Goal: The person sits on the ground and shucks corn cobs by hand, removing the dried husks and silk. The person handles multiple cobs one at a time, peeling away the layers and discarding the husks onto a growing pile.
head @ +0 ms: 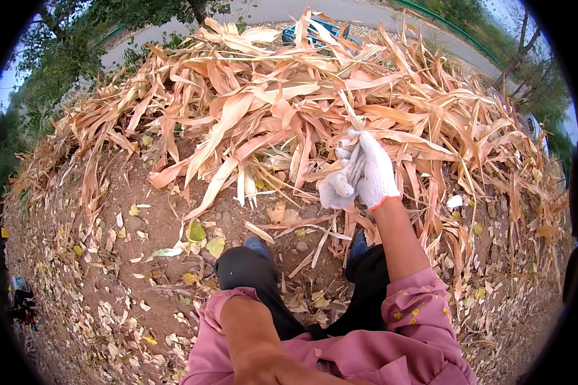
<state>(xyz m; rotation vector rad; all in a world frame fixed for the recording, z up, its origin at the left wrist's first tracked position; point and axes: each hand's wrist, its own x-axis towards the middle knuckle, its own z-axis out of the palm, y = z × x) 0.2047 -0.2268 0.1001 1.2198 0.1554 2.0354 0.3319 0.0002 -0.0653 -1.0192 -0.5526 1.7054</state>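
My right hand (376,168) wears a white knitted glove with an orange cuff edge. It grips a loose, crumpled white knitted glove (338,188), greyish in places, over the near side of a large heap of dry corn husks and leaves (269,106). My bare left hand (269,369) is bent across the front of my pink shirt at the bottom edge; its fingers are mostly cut off by the frame. Among the husks in front of me lie pale corn husk pieces (245,185).
Brown soil (139,192) strewn with dry leaves surrounds my blue shoes (257,246). A blue plastic crate (313,34) stands behind the heap, beside a paved road (289,10). A green rail and trees are farther back. Dark items lie at the far left.
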